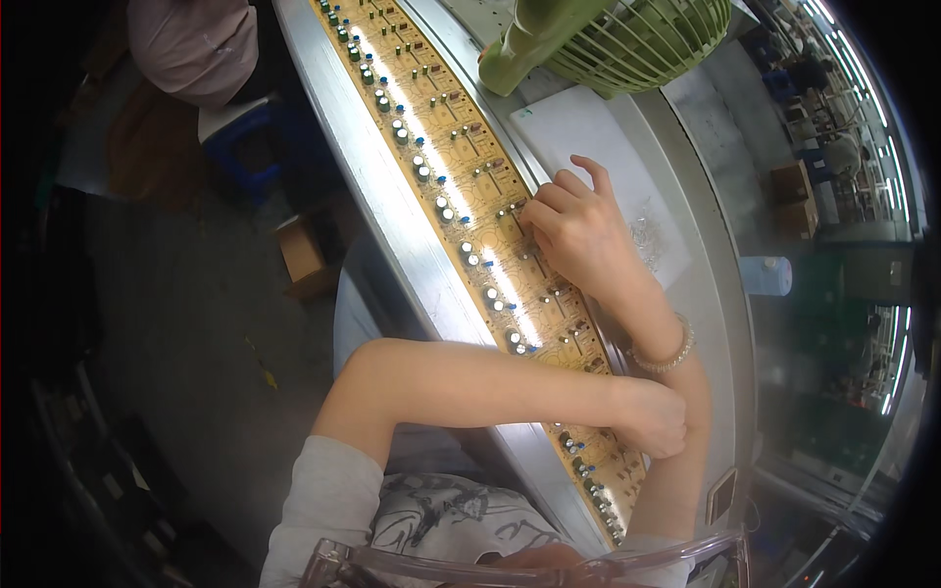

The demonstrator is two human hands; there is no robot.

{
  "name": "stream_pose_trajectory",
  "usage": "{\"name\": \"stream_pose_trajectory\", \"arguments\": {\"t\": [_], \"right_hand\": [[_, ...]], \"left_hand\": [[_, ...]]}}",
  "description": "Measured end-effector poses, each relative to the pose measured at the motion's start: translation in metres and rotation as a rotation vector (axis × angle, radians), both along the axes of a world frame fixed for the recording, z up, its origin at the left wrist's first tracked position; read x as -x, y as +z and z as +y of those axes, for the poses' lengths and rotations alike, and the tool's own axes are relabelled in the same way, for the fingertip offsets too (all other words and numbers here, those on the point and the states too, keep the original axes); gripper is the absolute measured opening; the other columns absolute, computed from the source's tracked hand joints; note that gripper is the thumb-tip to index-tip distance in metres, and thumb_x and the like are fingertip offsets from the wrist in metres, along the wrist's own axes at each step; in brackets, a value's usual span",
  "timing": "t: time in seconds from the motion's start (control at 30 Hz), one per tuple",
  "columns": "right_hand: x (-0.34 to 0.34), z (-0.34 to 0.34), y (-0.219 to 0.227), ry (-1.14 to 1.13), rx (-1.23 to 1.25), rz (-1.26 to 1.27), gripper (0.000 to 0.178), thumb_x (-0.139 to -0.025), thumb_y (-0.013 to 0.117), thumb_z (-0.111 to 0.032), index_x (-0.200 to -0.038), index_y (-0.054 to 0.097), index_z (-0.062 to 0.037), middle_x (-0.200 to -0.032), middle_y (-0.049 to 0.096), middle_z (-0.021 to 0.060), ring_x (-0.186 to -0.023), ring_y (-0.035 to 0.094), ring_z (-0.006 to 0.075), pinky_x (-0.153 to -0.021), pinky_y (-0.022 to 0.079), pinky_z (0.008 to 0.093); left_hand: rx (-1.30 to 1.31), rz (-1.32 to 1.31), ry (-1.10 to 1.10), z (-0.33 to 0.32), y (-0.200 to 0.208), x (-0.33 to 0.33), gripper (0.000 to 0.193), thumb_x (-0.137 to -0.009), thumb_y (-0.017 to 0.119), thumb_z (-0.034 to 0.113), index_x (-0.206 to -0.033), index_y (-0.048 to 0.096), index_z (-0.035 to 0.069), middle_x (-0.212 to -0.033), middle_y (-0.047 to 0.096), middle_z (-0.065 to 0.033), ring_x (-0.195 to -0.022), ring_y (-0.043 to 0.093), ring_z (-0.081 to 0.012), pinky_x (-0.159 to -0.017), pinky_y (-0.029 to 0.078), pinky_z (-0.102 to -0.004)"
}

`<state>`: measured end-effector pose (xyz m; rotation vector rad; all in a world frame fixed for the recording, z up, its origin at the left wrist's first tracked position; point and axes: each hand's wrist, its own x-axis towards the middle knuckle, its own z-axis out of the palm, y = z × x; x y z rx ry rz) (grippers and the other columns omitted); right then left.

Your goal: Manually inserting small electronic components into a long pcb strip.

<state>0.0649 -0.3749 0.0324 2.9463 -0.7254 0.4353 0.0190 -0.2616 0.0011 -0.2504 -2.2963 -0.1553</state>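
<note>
A long row of tan circuit boards runs from the far left toward me, carrying white-topped capacitors, small blue parts and other small components. Over its right edge, my right hand has its thumb and forefinger bent down to the board, with the little finger raised. Whatever those fingertips hold is hidden. My left forearm crosses above the boards. At its end, my left hand is curled closed against or just beside my right forearm; its fingertips and anything in them are out of sight. A beaded bracelet circles my right wrist.
Metal rails border the boards. Right of them lies a white sheet with thin wire-like bits. A green fan stands at the far end. A light-blue cylinder is at the right, and an open carton sits left, below the line.
</note>
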Motion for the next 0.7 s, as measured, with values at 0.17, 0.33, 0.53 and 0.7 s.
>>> {"name": "stream_pose_trajectory", "arguments": {"t": [0.17, 0.33, 0.53, 0.7], "right_hand": [[0.005, -0.004, 0.011, 0.035, -0.007, 0.073, 0.008, -0.067, 0.061, 0.0, -0.072, 0.062, -0.0061, -0.075, 0.06, 0.0035, -0.086, 0.057, 0.0196, -0.102, 0.037, 0.0502], [0.029, -0.027, 0.052, -0.085, 0.061, -0.089, 0.019, -0.066, 0.065, 0.003, -0.081, 0.069, -0.0075, -0.08, 0.064, 0.0043, -0.084, 0.058, 0.0219, -0.092, 0.043, 0.0393], [0.07, -0.039, 0.07, -0.455, -0.232, 0.057, 0.01, -0.073, 0.066, 0.0, -0.082, 0.069, -0.0036, -0.076, 0.066, 0.009, -0.075, 0.061, 0.024, -0.076, 0.048, 0.0333], [0.072, -0.051, 0.064, -0.556, -0.463, 0.102, 0.009, -0.073, 0.066, -0.004, -0.081, 0.068, -0.001, -0.075, 0.066, 0.0121, -0.071, 0.063, 0.0261, -0.066, 0.05, 0.0345]], "left_hand": [[-0.002, -0.002, -0.009, -0.002, 0.005, -0.001, 0.013, -0.07, 0.059, 0.014, -0.066, 0.052, 0.003, -0.059, 0.055, -0.0054, -0.049, 0.06, -0.0206, -0.043, 0.047, -0.0322], [-0.045, 0.015, 0.009, -0.003, 0.001, -0.007, 0.013, -0.073, 0.056, 0.013, -0.068, 0.049, 0.003, -0.059, 0.055, -0.0085, -0.05, 0.062, -0.0234, -0.044, 0.048, -0.034], [-0.053, -0.046, -0.004, -0.004, 0.005, -0.014, 0.013, -0.078, 0.055, 0.014, -0.077, 0.047, 0.003, -0.062, 0.056, -0.0087, -0.053, 0.063, -0.0237, -0.047, 0.049, -0.034], [-0.032, -0.039, 0.019, -0.005, 0.004, -0.013, 0.015, -0.078, 0.056, 0.016, -0.077, 0.047, 0.004, -0.062, 0.054, -0.0066, -0.053, 0.063, -0.0218, -0.046, 0.048, -0.0322]]}}
